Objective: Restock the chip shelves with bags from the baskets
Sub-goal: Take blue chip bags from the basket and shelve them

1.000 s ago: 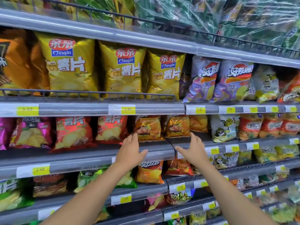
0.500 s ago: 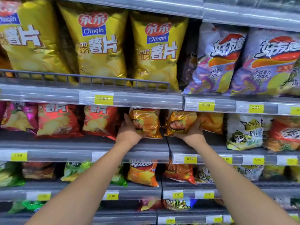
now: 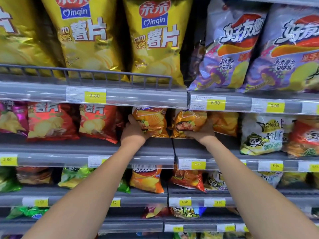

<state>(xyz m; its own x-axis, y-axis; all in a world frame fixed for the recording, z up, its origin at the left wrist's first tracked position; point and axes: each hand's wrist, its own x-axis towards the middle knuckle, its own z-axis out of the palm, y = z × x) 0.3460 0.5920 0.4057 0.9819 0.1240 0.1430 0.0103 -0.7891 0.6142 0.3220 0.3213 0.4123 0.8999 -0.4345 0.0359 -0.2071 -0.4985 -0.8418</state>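
Grips unchanged, left hand (image 3: 136,132) clutching orange bag (image 3: 154,119), right hand (image 3: 203,134) clutching golden bag (image 3: 189,120)

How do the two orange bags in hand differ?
The left orange bag sits left of the shelf join, the right orange bag right of it. The left one's front looks smoother; the right one is crumpled. The left hand grips its bag's side; the right hand holds from below. Both share one shelf level.
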